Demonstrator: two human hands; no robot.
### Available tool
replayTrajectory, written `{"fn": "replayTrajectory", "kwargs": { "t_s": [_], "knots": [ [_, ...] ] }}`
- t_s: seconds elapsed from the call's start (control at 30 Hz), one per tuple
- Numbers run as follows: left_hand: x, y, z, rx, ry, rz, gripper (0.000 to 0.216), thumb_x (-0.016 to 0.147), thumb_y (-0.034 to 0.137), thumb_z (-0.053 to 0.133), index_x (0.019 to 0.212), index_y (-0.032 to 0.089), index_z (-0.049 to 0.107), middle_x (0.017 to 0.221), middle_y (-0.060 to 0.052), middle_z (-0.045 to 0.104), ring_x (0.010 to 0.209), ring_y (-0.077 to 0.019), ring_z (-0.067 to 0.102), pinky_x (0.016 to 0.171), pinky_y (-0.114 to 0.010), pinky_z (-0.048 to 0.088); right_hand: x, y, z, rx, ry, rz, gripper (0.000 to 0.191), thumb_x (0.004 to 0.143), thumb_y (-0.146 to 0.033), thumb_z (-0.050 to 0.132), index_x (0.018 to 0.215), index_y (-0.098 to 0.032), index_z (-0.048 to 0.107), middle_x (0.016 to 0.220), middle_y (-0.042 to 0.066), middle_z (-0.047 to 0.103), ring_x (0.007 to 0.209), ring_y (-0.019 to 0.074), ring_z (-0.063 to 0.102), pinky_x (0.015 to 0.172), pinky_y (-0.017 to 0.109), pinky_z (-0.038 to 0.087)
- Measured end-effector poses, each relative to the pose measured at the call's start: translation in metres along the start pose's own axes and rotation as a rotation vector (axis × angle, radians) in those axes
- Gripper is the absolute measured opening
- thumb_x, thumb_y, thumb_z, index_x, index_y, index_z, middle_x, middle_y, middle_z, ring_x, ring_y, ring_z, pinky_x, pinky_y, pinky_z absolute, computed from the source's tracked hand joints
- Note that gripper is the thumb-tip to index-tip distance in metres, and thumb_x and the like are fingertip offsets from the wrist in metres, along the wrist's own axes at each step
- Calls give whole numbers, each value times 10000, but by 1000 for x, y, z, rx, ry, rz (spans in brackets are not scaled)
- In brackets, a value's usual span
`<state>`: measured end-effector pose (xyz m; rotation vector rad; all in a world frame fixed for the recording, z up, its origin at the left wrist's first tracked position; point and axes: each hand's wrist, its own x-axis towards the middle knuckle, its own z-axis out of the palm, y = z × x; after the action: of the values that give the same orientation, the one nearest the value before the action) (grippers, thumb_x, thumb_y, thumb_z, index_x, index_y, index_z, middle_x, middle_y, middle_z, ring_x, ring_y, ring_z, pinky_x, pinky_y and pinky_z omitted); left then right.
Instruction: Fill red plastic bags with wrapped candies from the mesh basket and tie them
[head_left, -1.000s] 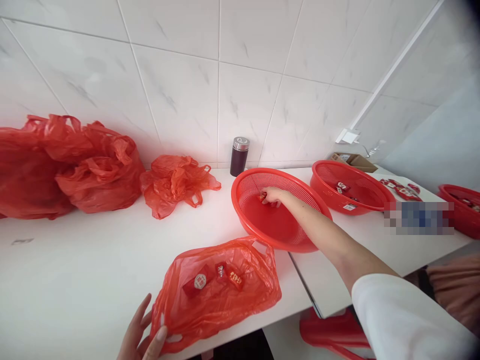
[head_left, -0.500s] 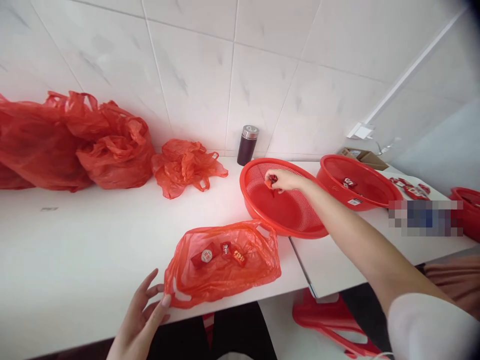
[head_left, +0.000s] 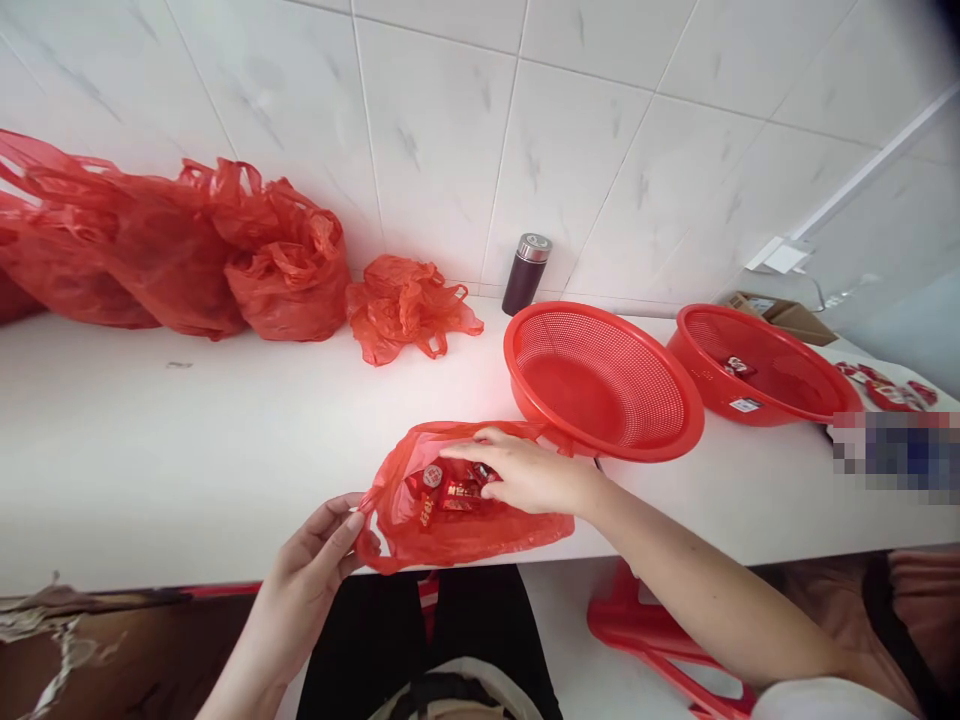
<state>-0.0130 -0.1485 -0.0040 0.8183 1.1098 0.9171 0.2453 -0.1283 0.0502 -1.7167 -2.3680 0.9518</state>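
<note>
A red plastic bag [head_left: 480,545] lies spread open at the table's front edge, several red-wrapped sweets [head_left: 459,495] inside it. My left hand [head_left: 330,545] pinches the bag's left edge by the handle, thumb on top. Over the bag's opening is my right hand [head_left: 525,470], its fingers stretched out and apart above the sweets; a dark wrapped piece shows beneath the fingers. Just behind my right hand stands a red mesh basket [head_left: 600,385], its bottom bare in view.
A second red basket [head_left: 765,365] with a few sweets is at the right. Along the wall are full red bags [head_left: 289,285], a crumpled red bag [head_left: 409,305] and a dark flask [head_left: 526,275]. A red stool [head_left: 660,635] stands below; another person's clothing [head_left: 919,600] shows at right.
My right hand has moved from the mesh basket left to above the bag, and its fingers have opened. More sweets lie in the bag. My left hand now grips the bag's edge.
</note>
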Motion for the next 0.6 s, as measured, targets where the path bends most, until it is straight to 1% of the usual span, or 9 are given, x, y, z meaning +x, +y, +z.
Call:
{"fn": "replayTrajectory", "kwargs": {
  "t_s": [0.07,0.13,0.2,0.27,0.33,0.4,0.5,0.57,0.6],
  "knots": [
    [-1,2,-5,-69,-2,-30,366,738,420,736,1014,195,652,823,-22,687,694,-152,639,663,-268,547,-8,2,-5,-20,3,34,689,829,-153,572,1394,-504,392,1368,35,467,1105,245,581,758,306,477],
    [-2,2,-8,-125,3,-42,391,759,413,722,1082,209,636,903,-30,696,729,-153,650,686,-278,556,-20,0,-10,-43,43,51,662,841,-143,547,1391,-487,413,1401,31,467,1208,276,525,868,388,476],
    [-4,2,-9,-155,46,-24,445,765,421,716,1156,236,611,968,-27,698,816,-168,664,746,-292,561,-37,0,-11,-44,145,44,607,858,-142,517,1379,-447,453,1370,31,508,1230,268,513,943,433,458],
    [-9,-2,-8,-152,104,2,511,759,449,711,1215,255,588,1046,-34,696,931,-202,667,810,-319,558,-54,4,-4,-40,315,46,517,880,-180,503,1344,-407,507,1320,32,549,1206,250,533,980,444,452],
    [-15,-8,-6,-130,117,-1,535,763,486,692,1233,255,585,1150,-56,680,1050,-248,643,863,-351,551,-69,12,11,-47,506,87,416,891,-246,512,1283,-376,558,1289,37,566,1202,252,533,996,457,452],
    [-22,-15,-3,-97,80,-28,508,779,509,666,1213,253,606,1256,-65,645,1165,-279,589,926,-375,532,-80,25,33,-39,659,147,369,885,-305,537,1249,-353,569,1304,46,556,1242,268,497,1019,481,437],
    [-27,-25,2,-28,14,-63,463,781,503,667,1170,253,645,1304,-50,627,1253,-278,524,997,-372,492,-83,45,69,109,830,270,493,872,-386,560,1347,-308,454,1381,84,497,1269,290,475,1027,509,433],
    [-25,-28,4,-1,-10,-64,446,764,488,690,1127,229,675,1245,-54,664,1242,-270,534,1014,-359,476,-78,55,86,312,921,369,602,856,-436,573,1397,-275,364,1414,119,460,1190,289,548,965,498,486],
    [-22,-28,4,6,-10,-52,437,751,481,704,1096,213,692,1198,-59,688,1218,-271,553,1007,-355,480,-74,57,90,426,958,406,621,841,-452,589,1386,-259,361,1402,133,467,1127,279,590,925,479,514]
  ]
}}
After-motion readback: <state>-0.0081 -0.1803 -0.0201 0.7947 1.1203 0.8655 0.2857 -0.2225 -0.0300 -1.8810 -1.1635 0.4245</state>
